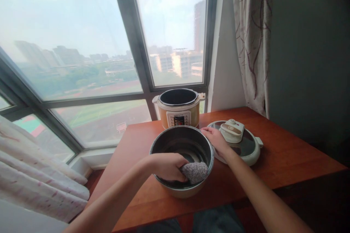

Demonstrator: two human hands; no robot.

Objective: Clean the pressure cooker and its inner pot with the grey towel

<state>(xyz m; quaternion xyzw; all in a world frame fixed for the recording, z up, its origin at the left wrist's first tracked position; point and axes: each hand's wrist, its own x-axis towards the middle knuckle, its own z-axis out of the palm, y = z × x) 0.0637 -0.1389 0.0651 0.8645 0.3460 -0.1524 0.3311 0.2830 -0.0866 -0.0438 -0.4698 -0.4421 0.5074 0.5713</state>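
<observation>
My left hand (171, 167) is closed around a grey, fuzzy-looking scrubbing sponge (195, 172). Hand and sponge are inside a dark-lined inner pot (166, 142), against its near right side. The pot stands on the table with its opening up, and its outside is light tan. At the pot's upper right rim, my right hand (217, 139) grips the edge; some of its fingers are hidden. Just behind the pot is an electric pressure cooker (164, 114) with a dark interior and a front control panel. Its lid (253, 149) lies flat to the right, beside my right forearm.
The reddish-brown wooden table (284, 145) extends right, its near edge close to my legs (216, 222). Large windows (175, 25) rise behind it. Patterned curtains hang at the lower left (35, 174) and upper right (253, 36).
</observation>
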